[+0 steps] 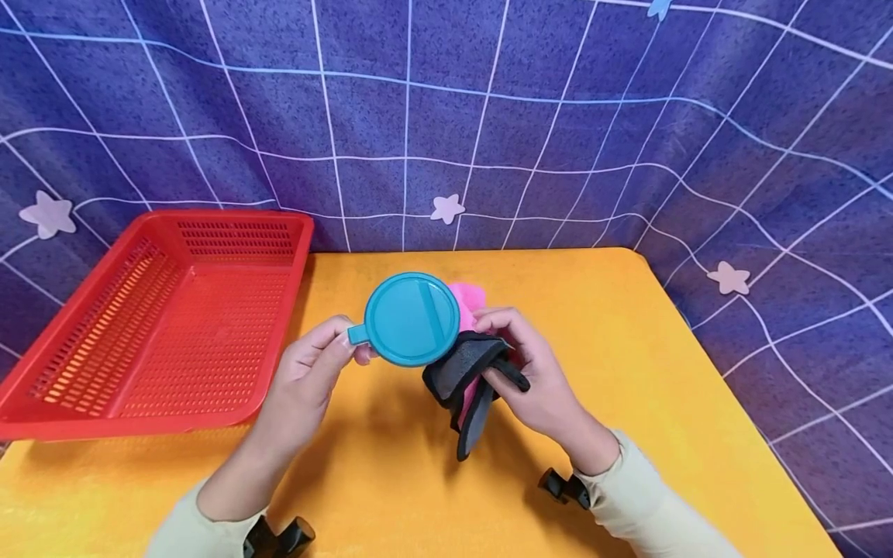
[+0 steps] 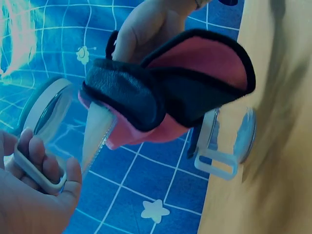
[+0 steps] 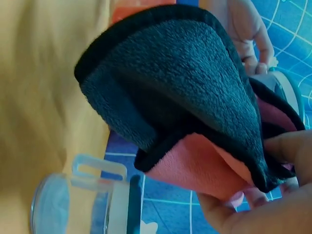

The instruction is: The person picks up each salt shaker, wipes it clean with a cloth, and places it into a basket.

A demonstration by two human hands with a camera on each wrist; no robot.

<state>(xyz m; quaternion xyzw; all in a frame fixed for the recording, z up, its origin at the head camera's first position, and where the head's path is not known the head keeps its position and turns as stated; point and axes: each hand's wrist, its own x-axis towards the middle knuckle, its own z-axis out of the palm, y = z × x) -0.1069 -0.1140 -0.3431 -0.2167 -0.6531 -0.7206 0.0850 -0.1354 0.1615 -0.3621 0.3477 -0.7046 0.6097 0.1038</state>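
Observation:
My left hand [image 1: 305, 377] grips the handle [image 2: 36, 170] of a clear jar whose round teal lid [image 1: 405, 322] faces up in the head view. Close against its right side is a folded cloth [image 1: 456, 368], grey and pink with black edging. My right hand [image 1: 540, 384] holds that cloth, thumb and fingers on either side of it. A fuzzy pink part shows behind, beside the lid. Both wrist views show a second clear jar [image 3: 53, 204] with a handle on the table; the held things hide it in the head view.
A red perforated basket [image 1: 191, 310] stands on the left of the yellow table [image 1: 593, 310]. A blue curtain [image 1: 391, 116] with white grid lines and stars hangs behind the table and along its right side. Small black devices [image 1: 279, 539] sit at both wrists.

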